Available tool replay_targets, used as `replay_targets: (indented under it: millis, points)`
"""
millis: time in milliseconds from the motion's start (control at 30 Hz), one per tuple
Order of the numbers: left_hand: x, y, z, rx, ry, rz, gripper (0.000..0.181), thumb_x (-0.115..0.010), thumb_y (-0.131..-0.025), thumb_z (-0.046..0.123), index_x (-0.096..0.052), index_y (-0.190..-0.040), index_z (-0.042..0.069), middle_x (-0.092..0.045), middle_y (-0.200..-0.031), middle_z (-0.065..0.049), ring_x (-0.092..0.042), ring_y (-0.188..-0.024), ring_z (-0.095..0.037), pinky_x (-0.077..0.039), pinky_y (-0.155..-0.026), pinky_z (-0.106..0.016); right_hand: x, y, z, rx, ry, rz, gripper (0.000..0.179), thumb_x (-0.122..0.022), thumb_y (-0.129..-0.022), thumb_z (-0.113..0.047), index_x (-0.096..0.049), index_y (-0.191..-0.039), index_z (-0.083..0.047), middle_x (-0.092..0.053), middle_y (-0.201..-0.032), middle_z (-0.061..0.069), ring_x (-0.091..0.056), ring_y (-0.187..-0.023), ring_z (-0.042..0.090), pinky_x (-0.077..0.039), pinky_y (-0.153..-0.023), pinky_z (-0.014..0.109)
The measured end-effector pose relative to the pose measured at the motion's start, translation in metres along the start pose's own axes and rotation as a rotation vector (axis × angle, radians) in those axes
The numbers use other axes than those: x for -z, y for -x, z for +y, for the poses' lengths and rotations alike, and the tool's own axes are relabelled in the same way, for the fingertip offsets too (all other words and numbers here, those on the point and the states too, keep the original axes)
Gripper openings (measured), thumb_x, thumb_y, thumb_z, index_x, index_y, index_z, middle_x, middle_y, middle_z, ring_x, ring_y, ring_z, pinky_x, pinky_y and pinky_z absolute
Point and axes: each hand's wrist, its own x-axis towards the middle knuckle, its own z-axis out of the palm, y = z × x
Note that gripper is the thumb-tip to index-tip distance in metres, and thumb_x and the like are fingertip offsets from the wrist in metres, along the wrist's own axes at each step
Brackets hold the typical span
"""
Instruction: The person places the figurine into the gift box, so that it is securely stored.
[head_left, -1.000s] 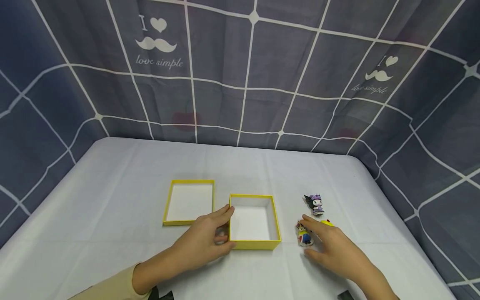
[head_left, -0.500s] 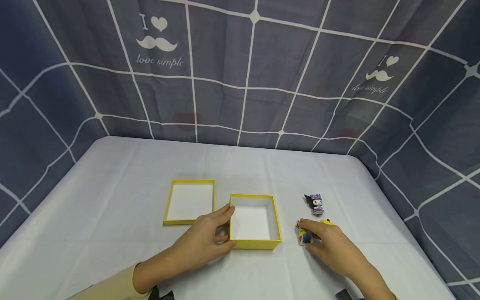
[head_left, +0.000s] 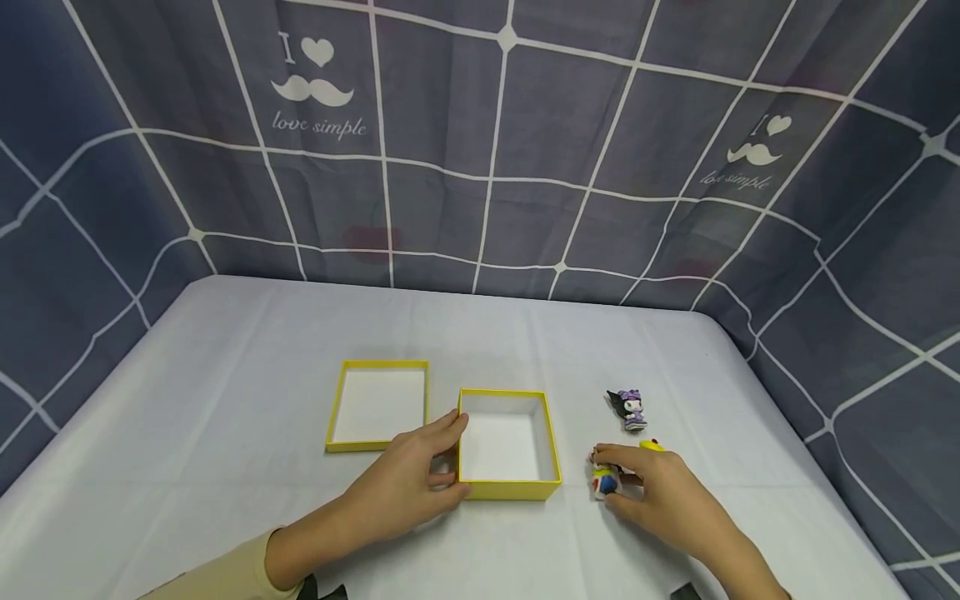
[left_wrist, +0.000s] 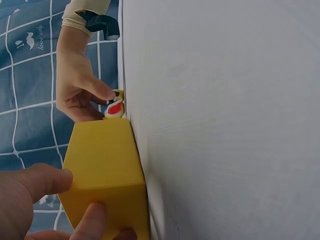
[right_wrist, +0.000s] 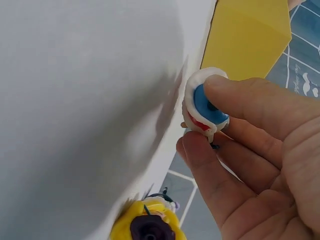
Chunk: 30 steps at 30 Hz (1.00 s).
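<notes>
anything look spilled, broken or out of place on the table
Nothing stands out: the yellow box looks undented, the lid lies hollow side up beside it, and the figurine in the right hand shows no visible damage.

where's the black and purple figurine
In the head view, the black and purple figurine is on the white tablecloth, right of the open yellow box, just beyond the right hand.

Yellow figurine [head_left: 652, 445] partly behind right hand [head_left: 663, 500]
</notes>
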Motion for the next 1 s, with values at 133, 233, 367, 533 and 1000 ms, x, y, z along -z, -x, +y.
replay_targets:
  millis: [133,233,367,533,1000]
  points:
    - [0.000,0.000,0.001,0.001,-0.002,0.004,0.075,-0.074,-0.085,0.009,-0.034,-0.147,-0.007,-0.024,-0.155,-0.022,-0.051,-0.125,-0.027,-0.054,-0.078,-0.014,0.004,-0.003,-0.004,0.001,-0.008,0.009,0.044,-0.080,-0.071,-0.003,-0.070,-0.113,-0.013,-0.067,-0.118,-0.005,-0.065,-0.098,0.008,-0.059,-0.077,0.024]
    - [0.001,0.001,0.001,0.006,-0.004,0.005,0.075,-0.074,-0.085,0.009,-0.034,-0.147,-0.006,-0.024,-0.156,-0.021,-0.054,-0.122,-0.026,-0.055,-0.077,-0.014,0.008,-0.008,-0.006,-0.006,-0.010,0.014,0.045,-0.082,-0.072,-0.004,-0.069,-0.115,-0.013,-0.067,-0.120,-0.004,-0.065,-0.096,0.007,-0.059,-0.076,0.024]
    - [0.001,0.001,0.001,0.014,0.001,0.002,0.076,-0.074,-0.085,0.009,-0.034,-0.147,-0.006,-0.024,-0.156,-0.021,-0.052,-0.124,-0.027,-0.055,-0.078,-0.015,0.013,-0.013,-0.010,0.000,-0.012,0.026,0.046,-0.083,-0.073,-0.003,-0.069,-0.116,-0.012,-0.067,-0.120,-0.004,-0.066,-0.095,0.007,-0.059,-0.075,0.022]
    - [0.000,0.001,0.001,0.013,0.006,0.002,0.076,-0.074,-0.085,0.010,-0.034,-0.147,-0.006,-0.024,-0.156,-0.021,-0.050,-0.126,-0.028,-0.055,-0.078,-0.015,0.019,-0.019,-0.016,0.023,-0.004,0.066,0.049,-0.084,-0.071,-0.001,-0.070,-0.116,-0.015,-0.068,-0.117,-0.006,-0.066,-0.094,0.008,-0.058,-0.075,0.019]
    - [-0.001,0.002,0.001,0.005,0.006,-0.001,0.076,-0.074,-0.085,0.009,-0.033,-0.147,-0.006,-0.023,-0.156,-0.022,-0.054,-0.121,-0.027,-0.054,-0.078,-0.014,0.021,-0.030,-0.026,0.123,0.008,0.163,0.053,-0.086,-0.070,-0.005,-0.069,-0.117,-0.019,-0.066,-0.121,-0.003,-0.067,-0.090,0.007,-0.059,-0.072,0.021]
